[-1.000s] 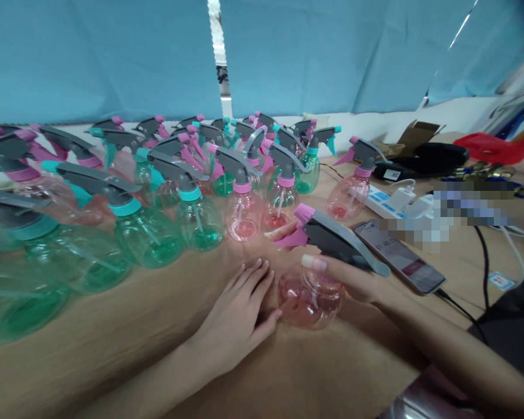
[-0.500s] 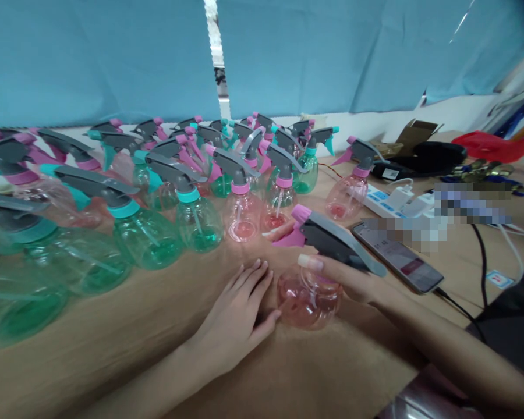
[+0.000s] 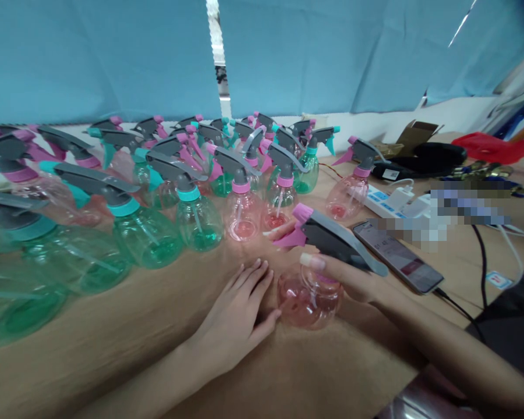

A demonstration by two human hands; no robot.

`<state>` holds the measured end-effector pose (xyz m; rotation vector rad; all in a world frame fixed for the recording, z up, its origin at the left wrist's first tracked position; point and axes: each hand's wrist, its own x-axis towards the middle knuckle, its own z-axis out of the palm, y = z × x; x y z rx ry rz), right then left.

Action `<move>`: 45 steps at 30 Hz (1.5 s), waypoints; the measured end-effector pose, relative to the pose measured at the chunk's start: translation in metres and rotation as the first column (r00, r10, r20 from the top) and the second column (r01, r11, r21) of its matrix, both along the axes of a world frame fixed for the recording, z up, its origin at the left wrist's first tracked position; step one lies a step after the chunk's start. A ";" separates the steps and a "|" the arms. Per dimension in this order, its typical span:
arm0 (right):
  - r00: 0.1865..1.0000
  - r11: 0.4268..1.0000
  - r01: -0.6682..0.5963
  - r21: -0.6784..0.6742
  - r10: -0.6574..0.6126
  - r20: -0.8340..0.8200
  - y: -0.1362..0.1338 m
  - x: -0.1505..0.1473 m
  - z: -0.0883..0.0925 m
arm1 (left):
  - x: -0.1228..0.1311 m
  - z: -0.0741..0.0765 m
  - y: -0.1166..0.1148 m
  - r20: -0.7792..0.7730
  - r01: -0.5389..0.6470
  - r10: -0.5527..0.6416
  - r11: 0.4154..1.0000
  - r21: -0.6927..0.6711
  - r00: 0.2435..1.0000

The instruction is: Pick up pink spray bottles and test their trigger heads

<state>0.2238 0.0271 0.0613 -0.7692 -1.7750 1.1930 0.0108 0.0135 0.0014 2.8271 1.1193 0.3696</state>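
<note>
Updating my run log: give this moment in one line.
right hand: grips pink spray bottle | left hand: flat on table, beside bottle

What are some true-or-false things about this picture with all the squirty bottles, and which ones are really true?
1. The right hand holds a pink spray bottle near its grey top. True.
2. The left hand is lifted high in the air. False: it lies flat on the table, thumb by the held bottle.
3. A phone lies on the table to the right of the held bottle. True.
4. Every bottle in the crowd behind is green. False: green bottles and pink ones stand mixed together.
</note>
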 end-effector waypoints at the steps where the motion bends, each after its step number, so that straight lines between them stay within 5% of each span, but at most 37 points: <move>1: 1.000 1.000 0.004 0.008 -0.004 0.004 0.000 0.000 -0.001 | 0.000 0.000 0.000 -0.003 0.002 -0.002 1.000 0.001 1.000; 29: 0.998 0.998 -0.048 -0.034 0.047 -0.043 -0.001 0.002 -0.006 | 0.000 0.001 -0.001 0.014 0.000 0.000 1.000 -0.018 1.000; 45: 0.996 0.997 0.068 0.035 -0.070 0.053 -0.002 -0.002 0.007 | 0.000 0.002 -0.001 -0.015 -0.004 0.003 1.000 -0.013 1.000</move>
